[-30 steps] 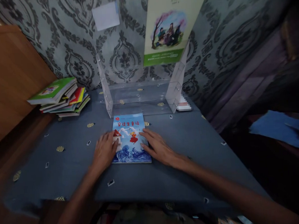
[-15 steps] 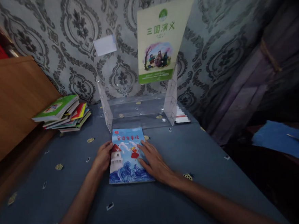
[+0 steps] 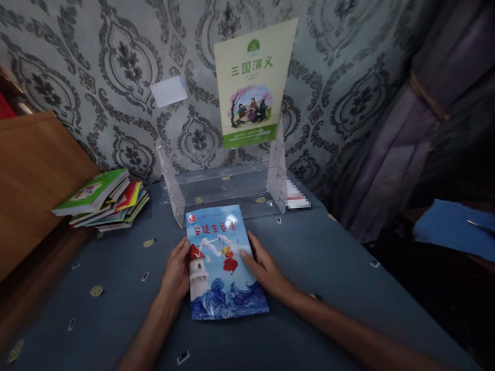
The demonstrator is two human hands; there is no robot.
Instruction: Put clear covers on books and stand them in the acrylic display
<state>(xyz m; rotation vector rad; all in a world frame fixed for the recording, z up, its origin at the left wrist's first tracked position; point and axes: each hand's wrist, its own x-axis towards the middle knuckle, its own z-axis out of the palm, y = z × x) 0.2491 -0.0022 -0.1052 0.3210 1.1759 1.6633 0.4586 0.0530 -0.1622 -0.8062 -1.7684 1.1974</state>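
Note:
A blue storybook (image 3: 223, 266) with a red-roofed tower and dark waves on its cover is held between my hands, cover up, over the table. My left hand (image 3: 177, 269) grips its left edge, the fingers partly hidden. On the right edge, my right hand (image 3: 267, 268) has its thumb over the cover and its fingers beside and under the book. Just behind stands a clear acrylic stand (image 3: 222, 194). A cream and green book (image 3: 249, 89) stands upright at the stand's right side.
At the left lies a stack of books (image 3: 104, 201) beside a wooden cabinet (image 3: 22, 178). A white card (image 3: 168, 91) shows against the patterned wall. A pixelated white item (image 3: 297, 196) lies right of the stand. A purple curtain (image 3: 381, 159) hangs at right, near a blue cloth (image 3: 458, 233).
The blue storybook has come up towards me. My right hand has shifted from lying on the cover to gripping the right edge. The view has tilted slightly.

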